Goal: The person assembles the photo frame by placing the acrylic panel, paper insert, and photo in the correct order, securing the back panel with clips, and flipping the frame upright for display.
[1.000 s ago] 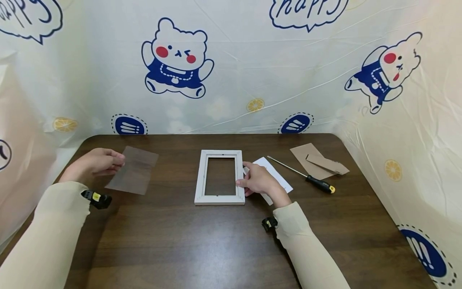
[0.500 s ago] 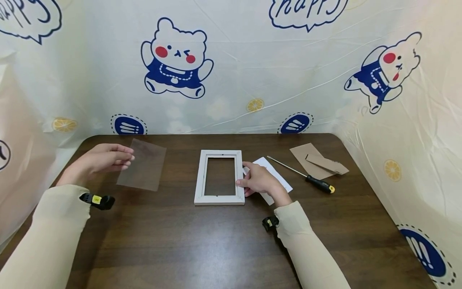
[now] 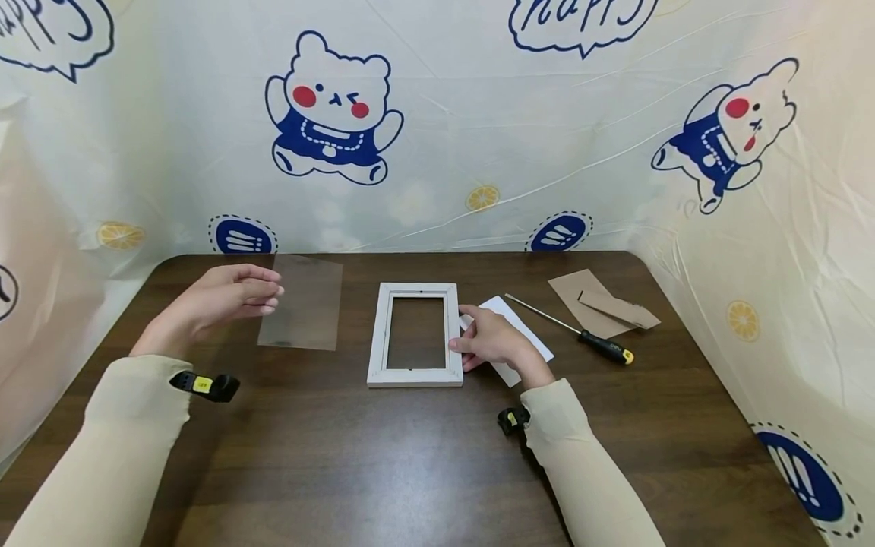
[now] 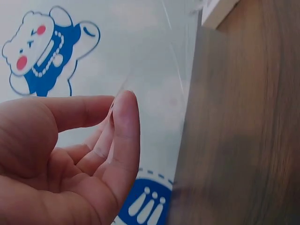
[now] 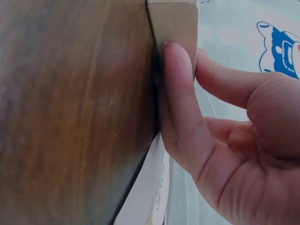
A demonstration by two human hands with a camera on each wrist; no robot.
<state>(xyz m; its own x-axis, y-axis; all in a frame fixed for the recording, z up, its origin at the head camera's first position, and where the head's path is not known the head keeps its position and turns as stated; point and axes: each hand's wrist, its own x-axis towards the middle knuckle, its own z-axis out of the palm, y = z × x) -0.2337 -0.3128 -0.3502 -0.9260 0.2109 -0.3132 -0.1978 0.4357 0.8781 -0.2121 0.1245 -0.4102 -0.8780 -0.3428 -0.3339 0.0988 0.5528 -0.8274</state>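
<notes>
My left hand [image 3: 229,300] pinches a clear plastic sheet [image 3: 304,304] by its left edge, thumb against index finger. The sheet hangs tilted over the table, left of a white picture frame [image 3: 377,334]. In the left wrist view the sheet is see-through, and only a thin edge shows at the fingertips [image 4: 125,105]. The frame lies flat, with the table showing through its opening. My right hand [image 3: 495,338] holds the frame's right side, fingers along the outer edge and thumb on top. Up close in the right wrist view, a finger lies against the frame's side [image 5: 173,23].
White paper [image 3: 529,334] lies partly beneath my right hand. A screwdriver [image 3: 601,347] with a black and yellow handle rests beside it. Further right are a brown board [image 3: 574,285] and a folded brown piece [image 3: 618,310]. A printed curtain [image 3: 451,114] hangs behind the brown table [image 3: 410,471].
My left hand has carried the plastic sheet rightward and slightly away from me, closer to the frame, and the sheet stands more upright in view. My right hand and the frame have stayed put.
</notes>
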